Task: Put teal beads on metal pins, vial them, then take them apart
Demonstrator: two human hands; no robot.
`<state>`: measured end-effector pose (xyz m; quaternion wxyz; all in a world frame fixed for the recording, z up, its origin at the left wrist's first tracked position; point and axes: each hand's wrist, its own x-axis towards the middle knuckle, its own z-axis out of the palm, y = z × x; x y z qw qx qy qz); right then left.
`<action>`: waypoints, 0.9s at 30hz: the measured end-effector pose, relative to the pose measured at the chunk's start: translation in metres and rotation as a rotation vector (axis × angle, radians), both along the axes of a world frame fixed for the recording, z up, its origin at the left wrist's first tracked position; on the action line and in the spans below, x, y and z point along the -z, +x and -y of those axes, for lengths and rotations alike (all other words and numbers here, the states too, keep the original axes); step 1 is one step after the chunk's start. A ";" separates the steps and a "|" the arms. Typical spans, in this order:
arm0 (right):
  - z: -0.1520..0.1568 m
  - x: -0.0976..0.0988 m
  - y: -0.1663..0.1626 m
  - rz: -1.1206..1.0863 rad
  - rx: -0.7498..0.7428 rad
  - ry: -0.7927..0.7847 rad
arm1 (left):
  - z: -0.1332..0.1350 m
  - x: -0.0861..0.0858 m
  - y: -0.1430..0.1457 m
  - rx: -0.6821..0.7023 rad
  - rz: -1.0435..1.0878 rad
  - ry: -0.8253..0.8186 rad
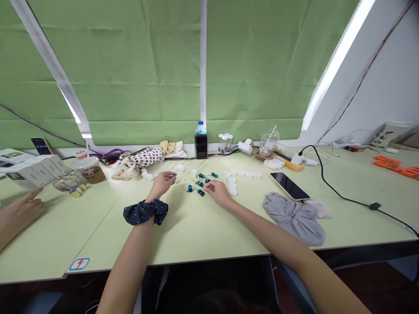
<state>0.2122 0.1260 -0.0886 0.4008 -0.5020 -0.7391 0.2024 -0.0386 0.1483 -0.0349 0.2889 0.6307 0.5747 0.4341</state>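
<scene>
My left hand (pixel 163 182) rests on the pale green table (pixel 203 226) with its fingers pinched on a small blue-headed pin. A dark dotted scrunchie (pixel 145 212) sits on that wrist. My right hand (pixel 218 192) lies just right of it, fingers closed on another blue-headed pin (pixel 200 192). Between and behind the hands lie several more blue pins (pixel 200 177). A row of white round caps (pixel 240 174) lies beyond the right hand.
A water bottle (pixel 200 141) stands at the back centre. A phone (pixel 290 186) and grey cloth (pixel 294 217) lie to the right, with a black cable (pixel 340 194). Another person's hand (pixel 19 211) rests at the left near boxes and a cup (pixel 89 168).
</scene>
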 end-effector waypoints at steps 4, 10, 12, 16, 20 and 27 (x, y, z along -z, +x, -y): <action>0.011 -0.002 -0.015 0.031 -0.087 0.021 | -0.003 0.002 -0.024 -0.108 -0.313 -0.068; 0.014 -0.001 -0.023 0.174 0.003 -0.057 | -0.002 0.006 -0.021 -0.068 -0.474 -0.150; 0.012 -0.001 -0.022 0.224 0.010 -0.081 | -0.003 0.008 -0.022 -0.045 -0.493 -0.159; 0.011 -0.002 -0.021 0.220 0.068 -0.115 | -0.006 0.011 -0.024 -0.042 -0.558 -0.109; 0.010 -0.002 -0.019 0.072 0.132 -0.153 | -0.002 0.011 -0.003 -0.052 -0.546 0.118; 0.003 -0.001 -0.014 -0.071 0.142 -0.059 | 0.018 0.031 0.065 0.019 -0.457 0.307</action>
